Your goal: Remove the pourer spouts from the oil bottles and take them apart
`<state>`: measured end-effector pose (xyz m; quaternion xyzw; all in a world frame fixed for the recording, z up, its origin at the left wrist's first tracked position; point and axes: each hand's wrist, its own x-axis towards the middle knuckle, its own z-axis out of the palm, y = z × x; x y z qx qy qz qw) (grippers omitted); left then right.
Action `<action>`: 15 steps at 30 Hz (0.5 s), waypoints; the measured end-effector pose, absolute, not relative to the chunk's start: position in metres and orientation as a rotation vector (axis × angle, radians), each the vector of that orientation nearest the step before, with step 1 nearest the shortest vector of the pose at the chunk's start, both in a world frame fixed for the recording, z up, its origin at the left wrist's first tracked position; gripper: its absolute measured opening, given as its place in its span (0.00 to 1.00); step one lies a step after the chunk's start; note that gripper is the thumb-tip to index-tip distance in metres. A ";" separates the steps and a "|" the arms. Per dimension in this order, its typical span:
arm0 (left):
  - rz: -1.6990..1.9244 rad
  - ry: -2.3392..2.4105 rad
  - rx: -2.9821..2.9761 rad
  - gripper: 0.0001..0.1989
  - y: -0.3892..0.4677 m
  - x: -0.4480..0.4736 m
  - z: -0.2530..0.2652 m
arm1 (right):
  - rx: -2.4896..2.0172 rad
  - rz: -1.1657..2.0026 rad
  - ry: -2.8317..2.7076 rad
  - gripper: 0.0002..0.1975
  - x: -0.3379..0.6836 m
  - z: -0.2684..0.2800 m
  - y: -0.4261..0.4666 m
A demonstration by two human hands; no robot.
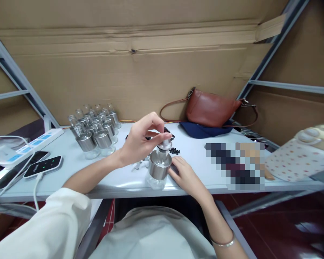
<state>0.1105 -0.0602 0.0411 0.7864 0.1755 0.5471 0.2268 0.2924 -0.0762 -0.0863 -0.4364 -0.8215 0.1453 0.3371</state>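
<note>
Near the table's front edge stands a clear glass bottle (160, 166) with a brushed-metal band round its body. My left hand (142, 138) is over its neck, thumb and forefinger closed in a pinch on a small clear-and-silver stopper (165, 144) at the mouth. My right hand (185, 177) lies low beside the bottle on the right, fingers stretched toward it. A dark patch shows by those fingers; I cannot tell what it is. Behind the bottle is a cluster of small black pieces (174, 151). Small clear parts (137, 165) lie to its left, partly hidden by my left hand.
Several similar metal-banded bottles (102, 138) stand grouped at the back left. A power strip (35, 144) and a charging pad (44, 166) occupy the left end. A brown bag (213, 108) rests on a navy cap (205, 130) at the back; a dotted white cloth (291, 158) is at right.
</note>
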 end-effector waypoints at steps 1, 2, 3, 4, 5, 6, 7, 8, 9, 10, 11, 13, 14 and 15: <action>1.492 0.463 2.169 0.12 -0.058 0.111 0.038 | -1.138 0.377 -2.141 0.04 0.292 -0.086 -0.077; 1.484 0.444 2.172 0.12 -0.056 0.112 0.035 | -1.137 0.373 -2.140 0.04 0.292 -0.085 -0.077; 1.484 0.427 2.168 0.12 -0.054 0.112 0.033 | -1.135 0.368 -2.138 0.04 0.292 -0.085 -0.077; 1.487 0.416 2.156 0.12 -0.052 0.112 0.030 | -1.134 0.362 -2.136 0.04 0.292 -0.085 -0.077; 1.492 0.403 2.135 0.12 -0.051 0.112 0.027 | -1.133 0.355 -2.135 0.04 0.292 -0.085 -0.077; 1.498 0.386 2.104 0.11 -0.049 0.112 0.023 | -1.131 0.349 -2.136 0.04 0.292 -0.085 -0.077; 1.508 0.365 2.065 0.11 -0.048 0.113 0.018 | -1.129 0.346 -2.138 0.04 0.292 -0.085 -0.077; 1.526 0.333 2.024 0.10 -0.047 0.114 0.013 | -1.125 0.346 -2.138 0.04 0.292 -0.086 -0.077; 1.542 0.289 1.991 0.10 -0.046 0.115 0.007 | -1.119 0.358 -2.131 0.05 0.293 -0.086 -0.076; 1.549 0.244 1.965 0.11 -0.045 0.116 0.000 | -1.113 0.383 -2.107 0.06 0.293 -0.086 -0.076; 1.543 0.203 1.945 0.13 -0.045 0.118 -0.007 | -1.110 0.416 -2.060 0.07 0.293 -0.085 -0.075; 1.472 0.155 1.905 0.16 -0.045 0.121 -0.021 | -1.115 0.473 -1.877 0.09 0.293 -0.083 -0.075; 1.419 0.139 1.886 0.17 -0.046 0.123 -0.027 | -1.113 0.484 -1.758 0.09 0.292 -0.081 -0.076; 1.371 0.133 1.865 0.18 -0.047 0.123 -0.032 | -1.102 0.481 -1.647 0.09 0.290 -0.078 -0.077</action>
